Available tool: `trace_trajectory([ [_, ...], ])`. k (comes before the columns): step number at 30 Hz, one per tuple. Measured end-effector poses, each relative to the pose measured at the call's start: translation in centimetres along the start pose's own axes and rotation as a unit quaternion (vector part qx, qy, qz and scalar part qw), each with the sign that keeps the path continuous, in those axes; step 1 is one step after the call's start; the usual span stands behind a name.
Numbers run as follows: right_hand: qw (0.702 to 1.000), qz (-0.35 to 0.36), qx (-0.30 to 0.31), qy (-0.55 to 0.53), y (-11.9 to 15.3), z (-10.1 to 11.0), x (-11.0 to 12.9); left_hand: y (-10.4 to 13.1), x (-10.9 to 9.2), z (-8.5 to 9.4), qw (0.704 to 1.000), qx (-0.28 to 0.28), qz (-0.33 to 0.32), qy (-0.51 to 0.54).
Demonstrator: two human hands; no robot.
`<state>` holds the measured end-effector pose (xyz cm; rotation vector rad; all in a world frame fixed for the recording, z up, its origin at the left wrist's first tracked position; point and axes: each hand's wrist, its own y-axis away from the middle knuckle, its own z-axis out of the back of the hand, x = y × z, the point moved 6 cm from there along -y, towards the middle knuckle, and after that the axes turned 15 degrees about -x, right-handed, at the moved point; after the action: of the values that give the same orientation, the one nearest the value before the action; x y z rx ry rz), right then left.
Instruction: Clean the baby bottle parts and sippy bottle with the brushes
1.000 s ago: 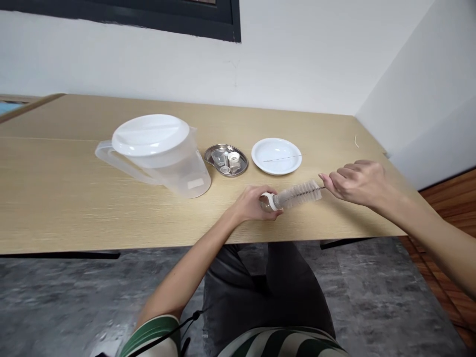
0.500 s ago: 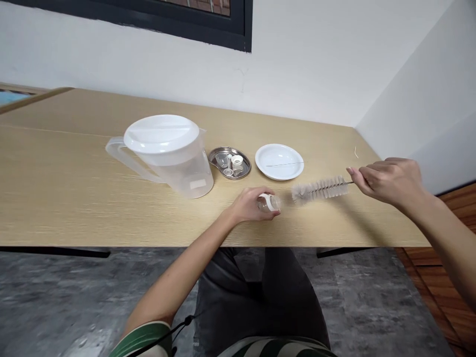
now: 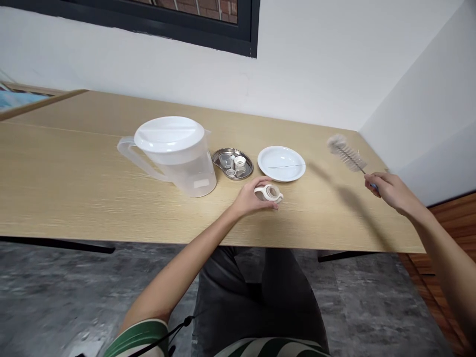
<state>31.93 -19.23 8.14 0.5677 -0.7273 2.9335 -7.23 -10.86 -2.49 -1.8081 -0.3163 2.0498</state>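
Note:
My left hand [image 3: 251, 197] is closed round a small clear baby bottle [image 3: 273, 190] with a white two-handled ring, near the front of the table. The bottle's open mouth faces up toward me. Over the table's right side, my right hand [image 3: 390, 188] grips a bottle brush [image 3: 348, 152] by its handle. Its white bristles point up and to the left, clear of the bottle and the tabletop. Just beyond the bottle lies a white plate [image 3: 265, 167] with a thin wire-like brush [image 3: 286, 166] across it.
A steel kidney dish [image 3: 219, 166] holds several small clear and white bottle parts. To its left stands a lidded translucent pitcher [image 3: 189, 173]. The wooden table [image 3: 74, 183] meets a white wall at the back, with a dark window frame [image 3: 238, 42] above.
The brush has come away from the bottle, swinging up and to the right with my right hand. My left hand has tipped the bottle more upright. The camera view has shifted slightly.

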Motion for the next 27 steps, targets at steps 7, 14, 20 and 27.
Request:
trace_trajectory([
  [7,0.976,-0.213,0.041,-0.002,0.3,-5.3,-3.5,-0.2,0.9,-0.2,0.996,-0.007,0.078,0.037],
  [14,0.976,-0.210,0.048,0.028,-0.7,-11.3,-1.4,-0.3,1.4,-0.4,0.989,-0.006,0.130,0.071],
  [20,0.984,-0.172,0.036,0.025,-2.1,-15.5,0.2,-0.5,1.2,-0.2,0.991,-0.005,0.113,0.067],
  [27,0.986,-0.161,0.007,0.042,-4.2,-18.0,1.1,-0.6,1.3,0.0,0.991,0.013,0.105,0.076],
])
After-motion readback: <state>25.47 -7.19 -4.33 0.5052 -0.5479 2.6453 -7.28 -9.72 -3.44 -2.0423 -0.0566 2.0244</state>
